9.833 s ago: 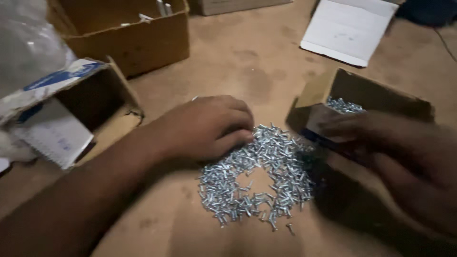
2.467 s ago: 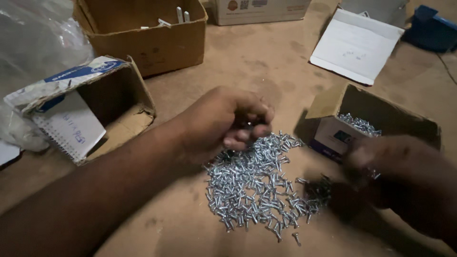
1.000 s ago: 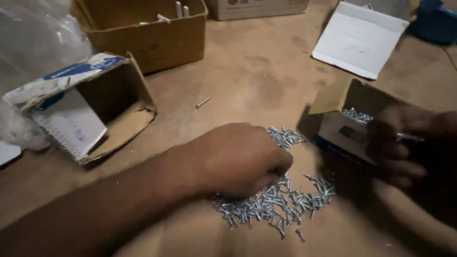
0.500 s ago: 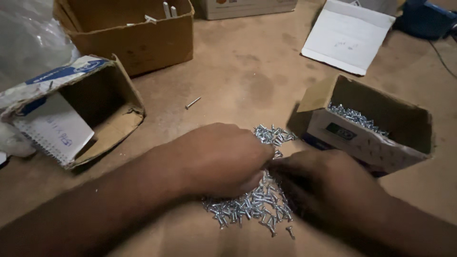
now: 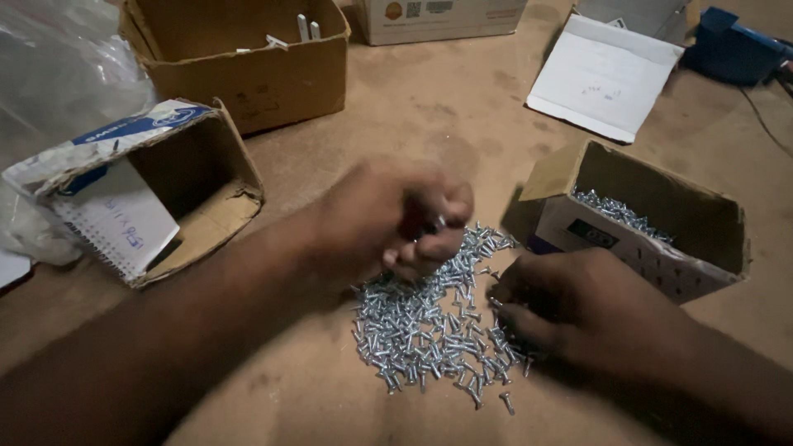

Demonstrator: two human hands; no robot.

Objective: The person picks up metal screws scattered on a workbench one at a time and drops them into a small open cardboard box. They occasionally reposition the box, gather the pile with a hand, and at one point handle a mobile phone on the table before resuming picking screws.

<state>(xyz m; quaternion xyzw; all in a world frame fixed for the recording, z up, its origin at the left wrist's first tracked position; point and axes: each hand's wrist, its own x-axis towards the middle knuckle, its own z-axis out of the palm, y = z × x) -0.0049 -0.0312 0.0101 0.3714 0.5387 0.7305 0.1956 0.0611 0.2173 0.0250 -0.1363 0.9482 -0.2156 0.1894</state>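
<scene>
Right now the left hand [image 5: 396,219] hovers clenched over the far left part of the screw pile [image 5: 434,322], fingers curled around what look like a few small silver screws. That pile lies spread on the bench [image 5: 429,116], directly below and slightly near of this hand. To its right, the right hand [image 5: 578,310] rests palm down on the pile's right edge, fingers bent onto the screws; whether it grips any cannot be told. Just far of that hand stands the open cardboard box [image 5: 652,219] with more screws inside.
</scene>
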